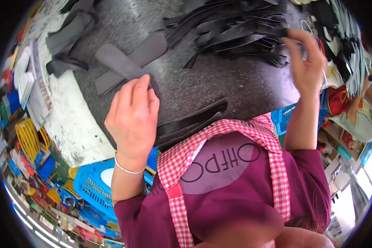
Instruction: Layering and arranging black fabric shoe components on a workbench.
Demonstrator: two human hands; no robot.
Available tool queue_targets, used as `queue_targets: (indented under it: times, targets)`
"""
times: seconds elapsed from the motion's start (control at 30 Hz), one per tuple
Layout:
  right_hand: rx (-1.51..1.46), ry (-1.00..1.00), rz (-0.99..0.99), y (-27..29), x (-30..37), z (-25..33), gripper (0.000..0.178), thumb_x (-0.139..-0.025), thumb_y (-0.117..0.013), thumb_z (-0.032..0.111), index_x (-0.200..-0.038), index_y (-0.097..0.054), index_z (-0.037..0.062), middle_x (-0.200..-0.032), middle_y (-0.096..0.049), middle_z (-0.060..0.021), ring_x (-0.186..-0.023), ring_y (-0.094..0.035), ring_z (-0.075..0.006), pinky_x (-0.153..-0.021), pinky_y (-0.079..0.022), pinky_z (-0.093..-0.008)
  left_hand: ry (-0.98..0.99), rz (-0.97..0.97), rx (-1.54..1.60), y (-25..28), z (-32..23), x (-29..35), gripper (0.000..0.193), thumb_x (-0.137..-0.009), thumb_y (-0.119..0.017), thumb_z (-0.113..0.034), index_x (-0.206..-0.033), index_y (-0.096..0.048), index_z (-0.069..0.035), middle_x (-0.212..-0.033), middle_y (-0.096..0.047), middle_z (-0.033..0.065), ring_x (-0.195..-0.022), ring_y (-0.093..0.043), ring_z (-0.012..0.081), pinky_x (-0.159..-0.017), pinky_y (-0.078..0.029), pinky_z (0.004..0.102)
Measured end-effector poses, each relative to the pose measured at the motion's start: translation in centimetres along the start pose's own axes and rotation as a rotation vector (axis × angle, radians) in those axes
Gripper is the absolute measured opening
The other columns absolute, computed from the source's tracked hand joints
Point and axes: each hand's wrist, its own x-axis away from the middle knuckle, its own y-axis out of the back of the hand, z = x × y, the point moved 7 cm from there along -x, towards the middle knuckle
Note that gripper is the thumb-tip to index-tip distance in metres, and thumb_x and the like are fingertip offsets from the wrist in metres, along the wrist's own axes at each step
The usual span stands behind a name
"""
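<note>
My left hand point(133, 113), a bracelet at its wrist, is closed with finger and thumb together at the near end of a grey strip point(118, 60). That strip has a rounded far end and lies across a second grey strip point(154, 47) on the dark speckled tabletop point(177, 82). At the right, my right hand point(308, 62) reaches to a heap of thin black strips point(239, 33). Its thumb and forefinger close on the end of a black strip at the heap's right edge. Near me, more black strips point(194, 120) lie along the table's front edge.
Folded grey pieces point(72, 33) lie at the far left, beside a white, smudged surface point(80, 120). A blue basket point(95, 186) stands below the table at left, another blue basket point(283, 118) at right. Light grey strips point(353, 62) hang at far right, near another person's arm point(355, 103).
</note>
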Motion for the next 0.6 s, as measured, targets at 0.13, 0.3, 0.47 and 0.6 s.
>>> queue_targets:
  times: [0.13,0.3,0.47,0.6]
  targets:
    - [-0.287,-0.07,-0.172,3.4,-0.4,1.1,0.019,-0.103,-0.073,-0.005,-0.121,-0.077,-0.0053,-0.103,-0.078,-0.007,-0.09,-0.076,-0.0126,-0.084,-0.057,-0.0239,-0.003,-0.052,0.27,0.7,1.1,0.8,0.023,-0.083,-0.082,-0.005,-0.106,-0.081,-0.008,-0.097,-0.078,0.0063,-0.083,-0.076,0.0256,-0.074,-0.062,0.0358]
    - [-0.471,-0.019,-0.119,2.6,0.2,4.8,0.021,-0.101,-0.074,-0.007,-0.121,-0.076,-0.0075,-0.102,-0.077,-0.0099,-0.083,-0.072,-0.0124,-0.073,-0.055,-0.0224,-0.393,-0.097,0.458,4.0,-2.5,1.4,0.028,-0.079,-0.086,-0.006,-0.106,-0.084,-0.01,-0.105,-0.081,0.0057,-0.096,-0.08,0.0255,-0.079,-0.064,0.0378]
    - [-0.493,-0.015,0.043,1.3,0.2,9.6,0.024,-0.094,-0.075,-0.009,-0.118,-0.076,-0.0064,-0.099,-0.077,-0.0108,-0.081,-0.07,-0.0142,-0.072,-0.055,-0.0262,-0.476,0.113,0.218,-1.1,-5.2,1.8,0.036,-0.089,-0.07,-0.017,-0.123,-0.081,-0.014,-0.131,-0.075,0.0008,-0.125,-0.068,0.0217,-0.098,-0.051,0.0417]
    - [-0.432,0.041,0.478,-4.2,0.2,13.4,0.025,-0.088,-0.077,-0.01,-0.112,-0.077,-0.0036,-0.095,-0.077,-0.0109,-0.08,-0.072,-0.0181,-0.072,-0.056,-0.032,-0.379,0.204,0.205,-1.3,-4.4,3.3,0.046,-0.09,-0.068,-0.02,-0.134,-0.078,-0.017,-0.142,-0.069,-0.0002,-0.126,-0.063,0.0199,-0.098,-0.048,0.0395]
